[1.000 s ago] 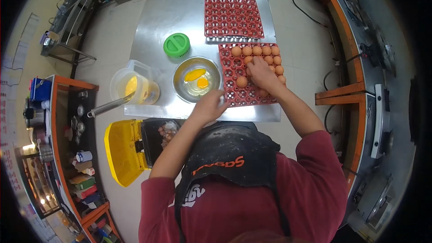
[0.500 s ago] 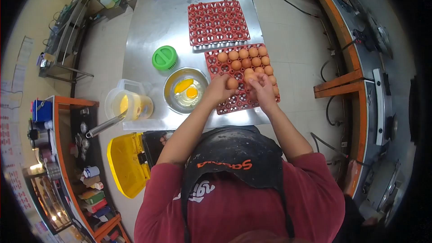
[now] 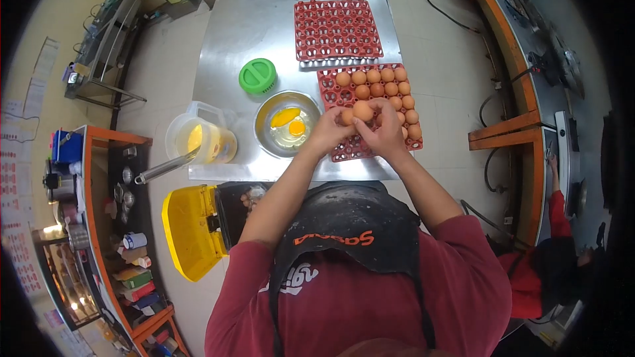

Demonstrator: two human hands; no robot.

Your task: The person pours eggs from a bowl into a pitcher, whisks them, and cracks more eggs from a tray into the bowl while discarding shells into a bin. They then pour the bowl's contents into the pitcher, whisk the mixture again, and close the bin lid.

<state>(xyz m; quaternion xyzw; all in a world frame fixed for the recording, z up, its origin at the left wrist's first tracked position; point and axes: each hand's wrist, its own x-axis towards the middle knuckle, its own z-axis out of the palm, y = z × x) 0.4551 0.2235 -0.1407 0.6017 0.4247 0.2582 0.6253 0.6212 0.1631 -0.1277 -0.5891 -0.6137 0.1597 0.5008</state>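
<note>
My left hand (image 3: pixel 331 131) is closed on a brown egg (image 3: pixel 347 116), beside the metal bowl. My right hand (image 3: pixel 383 133) grips another egg (image 3: pixel 362 112), close against the first. Both hands are over the near part of a red egg tray (image 3: pixel 328 96), whose far and right pockets hold several brown eggs. Left of my hands, the metal bowl (image 3: pixel 260 125) contains two yolks (image 3: pixel 297 127) in clear egg white; one yolk is stretched long.
A stack of red trays (image 3: pixel 337 30) lies farther back. Left of the bowl are a green lid (image 3: pixel 257 76) and a plastic jug (image 3: pixel 221 145) with a whisk handle. A yellow-lidded bin (image 3: pixel 188 231) holds shells below. Another person's red sleeve (image 3: pixel 559 215) shows at right.
My hands have come together, bringing the two eggs side by side. The view has shifted, so the table sits farther right. Another person has appeared at the right.
</note>
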